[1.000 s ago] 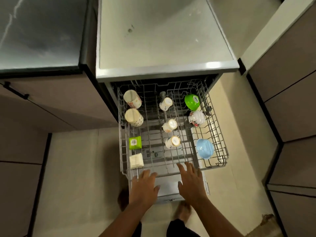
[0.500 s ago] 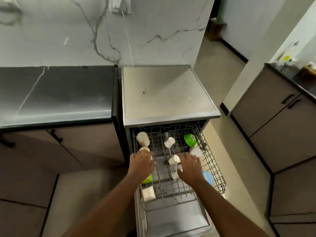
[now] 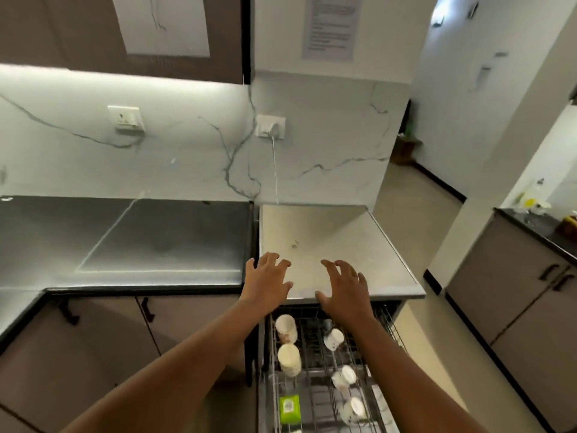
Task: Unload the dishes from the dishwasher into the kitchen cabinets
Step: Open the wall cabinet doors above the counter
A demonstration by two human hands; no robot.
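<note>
Along the left runs a dark polished stone desk point(image 3: 125, 242), bare where it shows, with grey-brown base cabinet doors with black bar handles point(image 3: 103, 335) under it and a dark brown overhead cabinet point(image 3: 78, 29) above the lit marble backsplash; those cabinets are likely where the load goes. Left hand point(image 3: 267, 284) is up over the front left corner of the dishwasher's pale grey flat top point(image 3: 337, 239), fingers spread and relaxed, gripping nothing. Can't tell whether it touches the top or floats just above. Below it, the pulled-out grey wire dish rack point(image 3: 315, 382) holds everything: two cream speckled cups point(image 3: 288, 357) lying on their sides at the left edge, a lime-green rectangular container point(image 3: 289, 408) nearer the camera, and a row of small white cups point(image 3: 342, 378) tipped over the tines mid-rack, so they're open to a grab from above. Right hand point(image 3: 345, 290) sits over the top's front edge, just right of the left, fingers likewise splayed, empty. Both hands are apart and above the rack, not in it, so my read is nothing has been picked yet. At far right, another run of grey-brown cabinets point(image 3: 512, 301) under a dark cluttered desk point(image 3: 537, 226), well apart from the rack.
</note>
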